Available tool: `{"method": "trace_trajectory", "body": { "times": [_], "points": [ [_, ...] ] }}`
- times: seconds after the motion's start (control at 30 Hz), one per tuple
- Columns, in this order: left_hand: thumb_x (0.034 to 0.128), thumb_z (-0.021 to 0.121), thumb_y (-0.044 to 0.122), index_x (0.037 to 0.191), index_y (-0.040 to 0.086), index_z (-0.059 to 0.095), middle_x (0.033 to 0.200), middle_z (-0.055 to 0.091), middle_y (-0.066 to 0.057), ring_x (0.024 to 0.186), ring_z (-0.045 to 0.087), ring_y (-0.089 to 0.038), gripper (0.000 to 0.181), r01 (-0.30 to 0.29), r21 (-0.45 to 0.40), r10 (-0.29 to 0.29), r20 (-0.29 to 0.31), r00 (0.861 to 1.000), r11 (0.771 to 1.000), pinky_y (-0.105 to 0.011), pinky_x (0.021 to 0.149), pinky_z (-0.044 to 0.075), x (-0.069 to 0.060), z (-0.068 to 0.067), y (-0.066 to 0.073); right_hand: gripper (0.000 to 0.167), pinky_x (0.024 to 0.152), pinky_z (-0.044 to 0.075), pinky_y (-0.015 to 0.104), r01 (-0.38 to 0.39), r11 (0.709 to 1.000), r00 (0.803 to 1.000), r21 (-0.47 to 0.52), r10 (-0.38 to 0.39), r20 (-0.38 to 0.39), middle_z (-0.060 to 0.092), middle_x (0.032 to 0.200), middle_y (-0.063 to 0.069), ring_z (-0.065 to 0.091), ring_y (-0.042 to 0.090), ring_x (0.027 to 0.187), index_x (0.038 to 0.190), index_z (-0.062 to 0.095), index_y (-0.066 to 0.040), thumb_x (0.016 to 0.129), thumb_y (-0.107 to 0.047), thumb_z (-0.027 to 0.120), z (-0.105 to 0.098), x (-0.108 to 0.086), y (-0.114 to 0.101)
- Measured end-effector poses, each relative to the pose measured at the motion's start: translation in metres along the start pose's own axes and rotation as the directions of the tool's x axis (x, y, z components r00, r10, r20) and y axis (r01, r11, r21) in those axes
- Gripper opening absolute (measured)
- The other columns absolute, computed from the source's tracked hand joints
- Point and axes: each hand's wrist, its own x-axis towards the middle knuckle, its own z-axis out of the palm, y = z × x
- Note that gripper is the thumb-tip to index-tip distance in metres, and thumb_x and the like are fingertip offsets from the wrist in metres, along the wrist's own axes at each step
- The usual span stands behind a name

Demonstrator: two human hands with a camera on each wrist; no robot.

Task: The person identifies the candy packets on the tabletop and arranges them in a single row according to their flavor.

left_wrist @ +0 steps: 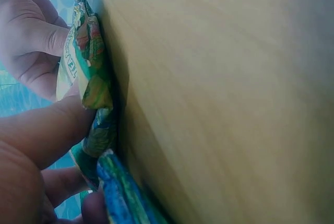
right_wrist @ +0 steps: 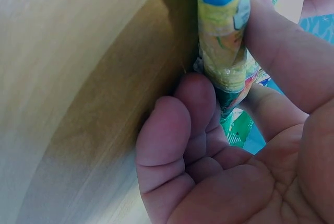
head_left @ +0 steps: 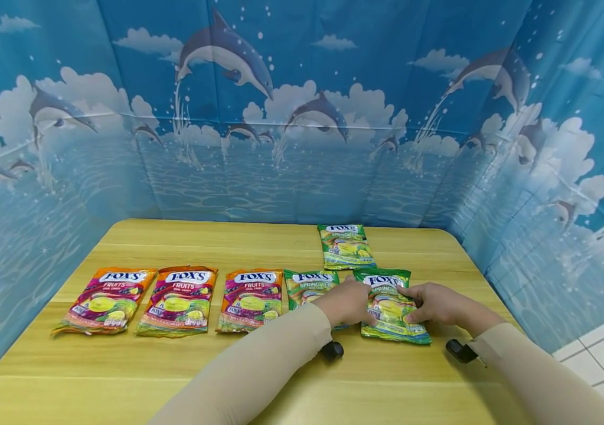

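Note:
A green FOX'S Spring Tea candy bag (head_left: 388, 304) lies face up on the table, between both hands. My left hand (head_left: 348, 302) holds its left edge; in the left wrist view the thumb (left_wrist: 49, 125) presses on the bag's front. From the other side my right hand (head_left: 442, 304) grips the right edge. The right wrist view shows the right thumb (right_wrist: 292, 51) on the front and curled fingers (right_wrist: 167, 135) by the edge, close to the table. Another green bag (head_left: 307, 283) sits just left, partly hidden by the left hand. A third green bag (head_left: 345, 248) lies behind.
Three orange and purple FOX'S Fruits bags (head_left: 105, 301), (head_left: 178, 301), (head_left: 251, 300) make a row on the left of the wooden table (head_left: 121, 378). A blue dolphin curtain (head_left: 302, 171) closes off the back and sides. Black wrist devices (head_left: 332, 352) sit under the sleeves.

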Motion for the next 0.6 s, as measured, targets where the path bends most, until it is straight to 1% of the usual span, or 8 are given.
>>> {"method": "trace_trajectory", "body": {
  "times": [0.33,0.43,0.6],
  "points": [
    [0.0889,0.080,0.054,0.156,0.025,0.052,0.155,0.057,0.005,0.144,0.049,-0.017,0.079,0.001,0.007,-0.001,-0.005,1.000,1.000,-0.030,0.106,0.054,0.0016,0.0006,0.0001,0.084,0.073,0.040,0.034,0.001,1.000,1.000,-0.028,-0.001,-0.001,0.052,0.077,0.001,0.045,0.019,0.076,0.157,0.042,0.004,0.090,-0.025,0.084,-0.0012,0.0001,-0.0016],
    [0.0888,0.080,0.054,0.156,0.025,0.052,0.155,0.057,0.003,0.143,0.051,-0.016,0.079,0.002,0.005,-0.002,-0.003,1.000,1.000,-0.030,0.105,0.054,0.0018,0.0007,0.0001,0.084,0.072,0.040,0.034,-0.001,1.000,1.000,-0.021,0.001,0.000,0.052,0.076,0.001,0.045,0.019,0.075,0.158,0.042,0.003,0.091,-0.024,0.083,-0.0013,-0.0004,-0.0022],
    [0.0888,0.080,0.055,0.155,0.024,0.054,0.153,0.058,0.004,0.141,0.052,-0.016,0.077,-0.001,0.010,0.001,-0.003,1.000,1.000,-0.029,0.104,0.054,0.0016,0.0008,0.0000,0.083,0.066,0.038,0.032,-0.003,1.000,1.000,0.010,0.003,0.004,0.048,0.071,0.002,0.043,0.019,0.068,0.159,0.040,0.003,0.091,-0.022,0.083,-0.0001,-0.0008,-0.0021]
  ]
}}
